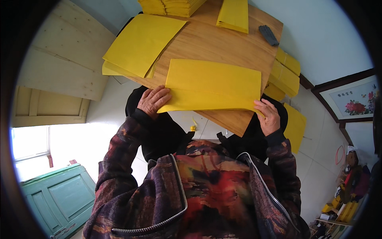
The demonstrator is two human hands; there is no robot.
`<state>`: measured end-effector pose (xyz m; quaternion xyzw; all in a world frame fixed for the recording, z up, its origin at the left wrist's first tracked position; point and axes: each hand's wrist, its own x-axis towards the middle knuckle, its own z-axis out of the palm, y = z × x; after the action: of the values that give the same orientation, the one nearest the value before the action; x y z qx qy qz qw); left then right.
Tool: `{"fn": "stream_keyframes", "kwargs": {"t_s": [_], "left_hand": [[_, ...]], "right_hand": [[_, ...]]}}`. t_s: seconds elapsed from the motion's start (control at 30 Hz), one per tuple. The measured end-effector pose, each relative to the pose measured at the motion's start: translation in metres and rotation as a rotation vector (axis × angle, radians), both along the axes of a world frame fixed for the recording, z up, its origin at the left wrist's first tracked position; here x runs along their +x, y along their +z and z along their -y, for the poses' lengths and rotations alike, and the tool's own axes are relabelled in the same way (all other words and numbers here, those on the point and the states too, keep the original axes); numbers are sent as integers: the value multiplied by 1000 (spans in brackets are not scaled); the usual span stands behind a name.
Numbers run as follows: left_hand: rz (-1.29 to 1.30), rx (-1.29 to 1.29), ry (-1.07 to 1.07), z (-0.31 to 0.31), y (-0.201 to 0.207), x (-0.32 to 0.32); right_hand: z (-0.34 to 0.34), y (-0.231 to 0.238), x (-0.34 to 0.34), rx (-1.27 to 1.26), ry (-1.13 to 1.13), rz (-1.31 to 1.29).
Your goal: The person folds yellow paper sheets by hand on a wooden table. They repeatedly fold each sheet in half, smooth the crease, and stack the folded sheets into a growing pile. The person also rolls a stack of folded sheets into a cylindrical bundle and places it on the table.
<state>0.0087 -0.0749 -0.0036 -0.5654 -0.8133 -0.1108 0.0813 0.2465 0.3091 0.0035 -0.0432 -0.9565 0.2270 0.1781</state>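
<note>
A wide yellow paper sheet (215, 81) lies across the near part of the wooden table, with a crease running along its length. Its near edge reaches past the tabletop toward me. At its left end, my left hand (154, 101) grips the near corner, fingers on top and thumb out of sight. My right hand (267, 115) pinches the right near corner, where the paper curls up a little. To the left, a loose stack of flat yellow sheets (145, 44) overhangs the table edge.
On the wooden table (195, 40) stand a thick yellow paper pile (171, 7), a folded yellow bundle (234, 16) and a dark grey block (268, 35). Yellow bundles (284, 73) sit beyond its right edge. A framed flower picture (350, 97) leans at right; a green door panel (61, 197) is lower left.
</note>
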Motion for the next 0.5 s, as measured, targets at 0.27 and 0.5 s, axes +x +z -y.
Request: {"fn": "stream_keyframes", "kwargs": {"t_s": [0.27,0.5], "left_hand": [[352,318,81,-14,-13,-15],[763,532,281,-19,-23,-19]], "right_hand": [[0,10,-6,-269,-117,62],[-16,24,-29,-478,-133,200]]}}
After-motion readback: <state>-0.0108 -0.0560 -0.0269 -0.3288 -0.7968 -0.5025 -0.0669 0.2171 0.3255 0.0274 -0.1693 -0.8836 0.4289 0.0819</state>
